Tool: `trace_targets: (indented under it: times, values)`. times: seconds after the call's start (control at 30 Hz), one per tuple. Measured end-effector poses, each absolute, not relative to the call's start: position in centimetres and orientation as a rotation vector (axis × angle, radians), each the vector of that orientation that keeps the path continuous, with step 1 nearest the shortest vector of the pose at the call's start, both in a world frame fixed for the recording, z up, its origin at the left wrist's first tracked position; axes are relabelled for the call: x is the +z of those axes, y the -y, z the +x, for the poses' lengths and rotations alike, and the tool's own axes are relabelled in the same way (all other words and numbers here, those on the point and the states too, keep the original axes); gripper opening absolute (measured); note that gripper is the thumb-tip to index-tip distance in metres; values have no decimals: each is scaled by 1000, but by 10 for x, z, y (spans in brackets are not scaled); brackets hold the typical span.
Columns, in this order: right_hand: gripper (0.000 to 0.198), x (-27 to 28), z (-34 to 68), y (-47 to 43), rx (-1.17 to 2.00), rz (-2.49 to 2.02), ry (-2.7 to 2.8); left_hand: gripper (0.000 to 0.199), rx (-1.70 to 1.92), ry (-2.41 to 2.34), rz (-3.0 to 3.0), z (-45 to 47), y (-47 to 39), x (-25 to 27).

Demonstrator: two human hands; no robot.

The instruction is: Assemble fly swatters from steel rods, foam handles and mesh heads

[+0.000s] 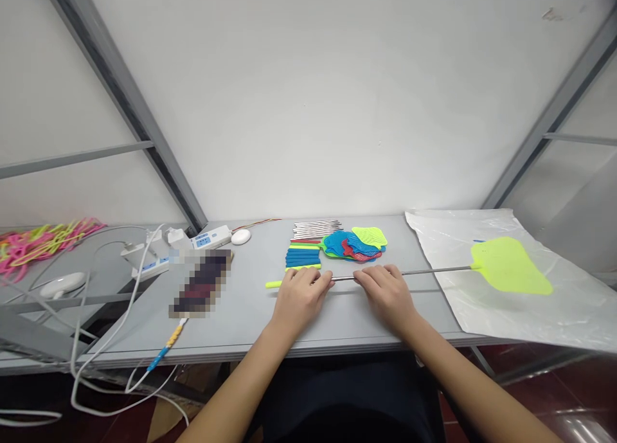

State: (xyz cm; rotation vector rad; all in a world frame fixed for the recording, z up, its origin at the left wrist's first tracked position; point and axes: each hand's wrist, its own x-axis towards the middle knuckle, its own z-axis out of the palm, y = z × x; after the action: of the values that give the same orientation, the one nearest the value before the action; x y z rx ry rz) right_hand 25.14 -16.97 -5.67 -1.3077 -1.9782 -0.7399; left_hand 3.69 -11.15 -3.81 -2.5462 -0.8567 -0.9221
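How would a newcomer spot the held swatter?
At the gray table, find the left hand and right hand. They grip the swatter, its yellow-green head over the white plastic sheet. Unlike the piled heads, this one is on a metal rod.

swatter [424, 272] is stretching along the table [231, 321] front, paddle [513, 266] over the plastic sheet [443, 237] at right | loose handles [303, 257] are lying behind its left end, rods [317, 228] behind them, loose paddles [354, 244] to their right | blurred item [202, 285], possibly a phone, is lying farther left

One whole swatter [436, 270] — two power strips [211, 238].
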Motion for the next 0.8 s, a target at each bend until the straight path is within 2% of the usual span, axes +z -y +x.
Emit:
trace_targets:
  times: [0.47, 0.8]
  values:
    - [19, -57, 257, 169, -706, -1207, 1953, 15, -1000, 798, -2558, 43, 113, -41]
    - [10, -57, 251, 169, -708, -1198, 2014, 17, -935, 856, -2598, 56, 124, -46]
